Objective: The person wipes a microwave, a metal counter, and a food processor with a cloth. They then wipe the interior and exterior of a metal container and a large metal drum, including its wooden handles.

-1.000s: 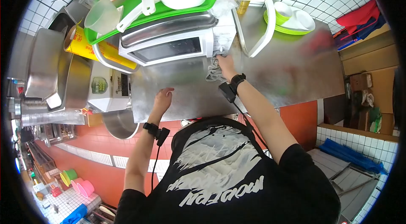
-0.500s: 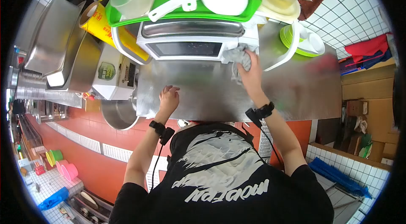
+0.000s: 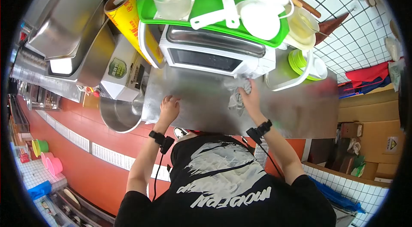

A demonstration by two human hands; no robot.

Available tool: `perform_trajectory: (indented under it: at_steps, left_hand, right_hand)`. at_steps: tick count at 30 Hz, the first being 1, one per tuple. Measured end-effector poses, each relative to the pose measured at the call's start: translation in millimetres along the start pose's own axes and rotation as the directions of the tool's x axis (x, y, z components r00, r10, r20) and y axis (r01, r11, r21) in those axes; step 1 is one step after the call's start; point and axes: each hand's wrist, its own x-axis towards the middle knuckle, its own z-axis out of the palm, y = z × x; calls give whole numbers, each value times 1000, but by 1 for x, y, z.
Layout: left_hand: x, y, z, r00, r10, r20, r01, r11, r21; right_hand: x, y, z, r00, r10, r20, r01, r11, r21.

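My right hand [image 3: 251, 98] is closed on a crumpled grey cloth [image 3: 235, 102], which lies on the steel table just in front of a white countertop oven [image 3: 204, 57]. The oven has a dark glass window and a silver handle bar. Its lower right corner is right beside the cloth. Near the table's front left edge, my left hand [image 3: 169, 108] holds nothing, its fingers loosely bent and a little apart. The steel table [image 3: 197, 98] reaches under both hands.
On the oven sits a green tray [image 3: 206, 20] with a plastic tub [image 3: 172, 0], white utensils and white bowls. A yellow roll [image 3: 131, 25] leans left of it. Green and white dishes [image 3: 307, 65] stand right, behind a white curved handle [image 3: 296, 82]. A steel pot [image 3: 118, 113] is at lower left.
My right hand has drawn the cloth off the oven's lower right corner, toward me onto the tabletop. The left hand stays near the table edge. The whole view has tilted slightly.
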Motion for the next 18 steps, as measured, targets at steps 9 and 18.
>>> perform_trajectory:
  at_steps: [9, 18]
  left_hand:
    - [-17, -40, -36, 997, 71, -5, -71, 983, -170]
    - [-10, -55, -72, 989, 146, -12, -140, 918, -372]
  right_hand:
    - [52, -81, 4, 963, -270, 12, 247, 861, -445]
    - [61, -182, 167, 827, -541, 151, 556, 749, -360]
